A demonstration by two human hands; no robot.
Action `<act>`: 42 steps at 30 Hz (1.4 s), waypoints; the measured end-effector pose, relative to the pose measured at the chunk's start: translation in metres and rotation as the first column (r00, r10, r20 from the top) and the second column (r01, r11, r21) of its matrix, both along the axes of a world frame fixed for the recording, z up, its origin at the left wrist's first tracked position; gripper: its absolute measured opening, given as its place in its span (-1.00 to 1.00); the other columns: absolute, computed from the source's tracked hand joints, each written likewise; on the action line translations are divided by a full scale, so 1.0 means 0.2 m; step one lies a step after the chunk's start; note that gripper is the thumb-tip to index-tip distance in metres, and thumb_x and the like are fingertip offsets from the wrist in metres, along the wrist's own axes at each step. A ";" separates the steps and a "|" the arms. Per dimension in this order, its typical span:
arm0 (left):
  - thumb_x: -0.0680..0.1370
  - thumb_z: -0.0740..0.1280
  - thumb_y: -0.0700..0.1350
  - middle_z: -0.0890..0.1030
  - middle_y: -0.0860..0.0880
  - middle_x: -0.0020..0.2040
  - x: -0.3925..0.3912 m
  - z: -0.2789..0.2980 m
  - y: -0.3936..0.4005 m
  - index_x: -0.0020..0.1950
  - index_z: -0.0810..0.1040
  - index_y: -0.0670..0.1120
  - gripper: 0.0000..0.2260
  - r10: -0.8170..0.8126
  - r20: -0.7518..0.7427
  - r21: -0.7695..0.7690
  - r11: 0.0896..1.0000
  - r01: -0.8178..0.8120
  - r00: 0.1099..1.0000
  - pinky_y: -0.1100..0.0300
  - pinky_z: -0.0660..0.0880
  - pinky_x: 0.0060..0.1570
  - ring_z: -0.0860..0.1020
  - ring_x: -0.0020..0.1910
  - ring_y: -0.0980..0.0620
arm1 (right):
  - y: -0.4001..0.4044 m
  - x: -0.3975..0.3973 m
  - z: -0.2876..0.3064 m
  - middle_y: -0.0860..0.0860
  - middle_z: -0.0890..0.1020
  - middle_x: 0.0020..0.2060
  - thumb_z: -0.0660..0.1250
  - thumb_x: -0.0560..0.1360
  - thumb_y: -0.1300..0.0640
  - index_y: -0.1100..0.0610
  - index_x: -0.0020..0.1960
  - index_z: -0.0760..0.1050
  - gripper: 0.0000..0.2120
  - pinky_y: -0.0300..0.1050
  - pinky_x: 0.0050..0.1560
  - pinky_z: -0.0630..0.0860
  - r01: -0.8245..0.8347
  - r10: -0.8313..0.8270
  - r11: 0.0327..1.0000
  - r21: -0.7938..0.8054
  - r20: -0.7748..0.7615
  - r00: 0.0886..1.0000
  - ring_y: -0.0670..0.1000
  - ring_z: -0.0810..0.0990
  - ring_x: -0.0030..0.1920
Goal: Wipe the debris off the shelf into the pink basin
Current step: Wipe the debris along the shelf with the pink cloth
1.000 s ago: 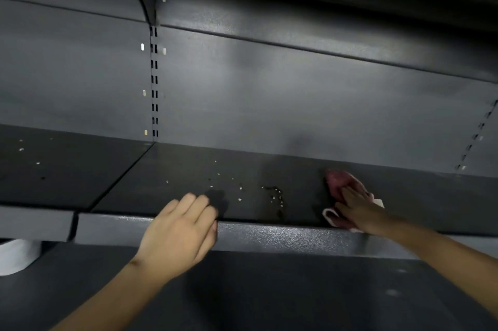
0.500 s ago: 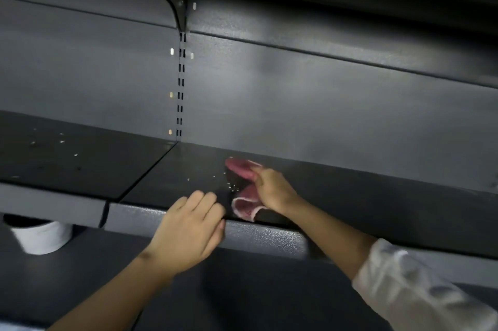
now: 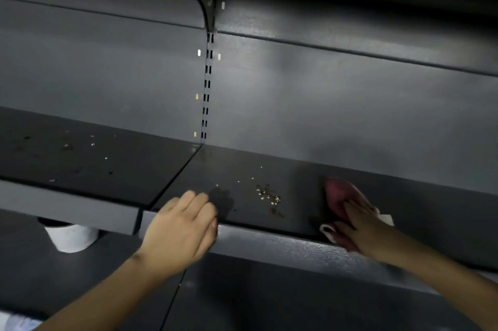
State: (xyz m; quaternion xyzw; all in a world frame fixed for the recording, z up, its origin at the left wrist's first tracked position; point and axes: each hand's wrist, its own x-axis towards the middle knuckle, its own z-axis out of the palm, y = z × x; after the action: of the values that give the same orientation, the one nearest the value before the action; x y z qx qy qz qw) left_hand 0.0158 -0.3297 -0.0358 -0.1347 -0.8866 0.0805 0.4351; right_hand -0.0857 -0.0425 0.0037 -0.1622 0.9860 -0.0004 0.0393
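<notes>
A dark grey metal shelf (image 3: 296,168) runs across the view. A small pile of light and brown crumbs, the debris (image 3: 269,195), lies on it near the front edge. My left hand (image 3: 183,225) rests cupped against the shelf's front lip, left of the pile, and holds nothing. My right hand (image 3: 358,222) presses a pink cloth (image 3: 336,195) flat on the shelf, right of the pile. The pink basin is not in view.
More crumbs (image 3: 80,147) are scattered on the adjoining shelf panel to the left. A white cylindrical object (image 3: 71,236) stands on the lower shelf under that panel. A slotted upright (image 3: 207,88) and a bracket divide the back wall. Another shelf hangs overhead.
My right hand swept the cloth left up to my left hand, then drew back to the right. The crumbs now lie gathered in a tighter pile between both hands.
</notes>
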 end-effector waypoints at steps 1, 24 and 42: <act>0.40 0.13 -0.10 0.50 -0.07 -0.39 0.00 0.00 0.00 -0.39 0.51 -0.13 -0.76 -0.005 0.004 0.005 1.000 0.005 1.000 0.12 0.38 -0.41 0.39 -0.34 -0.05 | -0.09 0.02 0.00 0.14 0.26 0.41 0.06 0.59 0.00 0.25 0.36 0.25 -0.55 -0.10 0.44 0.04 -0.025 0.025 0.999 -0.023 0.009 1.000 0.08 0.16 0.45; 0.17 0.54 -0.13 0.45 0.02 -0.45 -0.04 0.02 -0.25 -0.42 0.47 -0.04 -0.76 -0.289 0.137 -0.032 0.955 0.296 0.947 0.27 0.37 -0.55 0.44 -0.44 0.05 | -0.75 0.13 0.01 0.20 0.22 0.43 0.05 0.59 0.03 0.29 0.38 0.21 -0.55 0.07 0.49 0.06 0.220 -0.219 0.975 -0.045 0.017 0.976 0.15 0.11 0.46; 0.40 0.16 0.00 0.50 0.01 -0.41 0.02 0.07 -0.44 -0.41 0.49 -0.05 -0.76 -0.160 0.139 0.128 0.981 0.143 0.977 0.27 0.41 -0.49 0.51 -0.41 0.00 | -0.42 -0.24 0.08 0.15 0.50 0.30 0.12 0.58 0.12 0.01 0.36 0.33 -0.65 0.02 0.27 0.38 0.303 -0.383 0.838 -0.453 -0.095 0.919 0.21 0.49 0.26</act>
State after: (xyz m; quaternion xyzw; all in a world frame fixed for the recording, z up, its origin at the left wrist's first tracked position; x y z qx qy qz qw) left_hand 0.0204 -0.4186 -0.0208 -0.1818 -0.9068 -0.0156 0.3800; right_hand -0.1327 -0.1258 0.0206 0.0138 0.9736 -0.2099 -0.0884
